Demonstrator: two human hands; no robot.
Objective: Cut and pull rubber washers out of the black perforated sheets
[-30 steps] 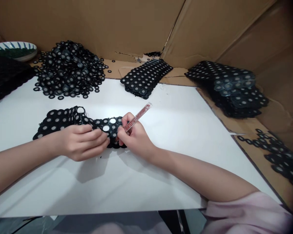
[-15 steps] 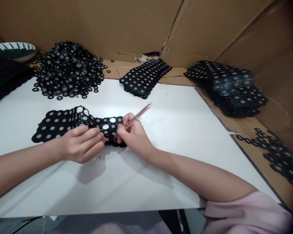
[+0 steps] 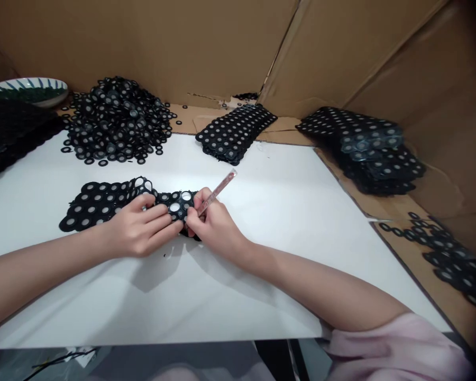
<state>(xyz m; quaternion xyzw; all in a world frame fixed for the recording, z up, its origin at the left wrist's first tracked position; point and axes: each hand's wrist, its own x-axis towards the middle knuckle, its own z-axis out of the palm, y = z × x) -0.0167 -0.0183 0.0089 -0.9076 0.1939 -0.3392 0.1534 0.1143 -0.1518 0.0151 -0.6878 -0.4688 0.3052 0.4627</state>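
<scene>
The right hand (image 3: 214, 225) grips a slim clear-and-red stick (image 3: 222, 185) at a black sheet of joined discs (image 3: 111, 198) lying beneath both hands. The left hand (image 3: 138, 228) curls over it; whether it pinches is hidden. Beyond the left hand rises a heap of small black rings (image 3: 117, 127).

pen-like tool (image 3: 220, 189): lower end mostly hidden behind right-hand fingers (image 3: 195, 223), lettering unreadable | black ring sheet (image 3: 93, 203): part covered by left-hand fingers (image 3: 164, 233) | bowl (image 3: 34, 83), far left beyond fingers: edge-cut, green bits (image 3: 27, 95) too small to tell | ring strips (image 3: 454, 259), far right of fingers: edge-cut, blurred
</scene>
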